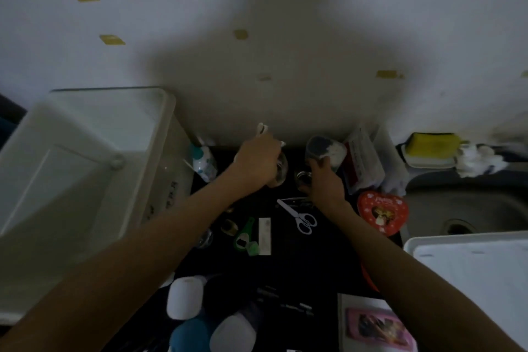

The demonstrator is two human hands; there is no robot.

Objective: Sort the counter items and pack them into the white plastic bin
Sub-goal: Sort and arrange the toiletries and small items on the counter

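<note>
One white bin [85, 168]; one scissors [297, 216]; two hands [261, 161] gripping containers

White bin [85, 151], red heart tin [383, 213], white scissors [297, 216], black counter [300, 260].

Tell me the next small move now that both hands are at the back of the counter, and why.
Probably lift the clear container and carry it left toward the white plastic bin. The right hand already grips it from below, and the bin stands open at the left. The left hand is on a glass item too dim to name, so it could follow next.
</note>
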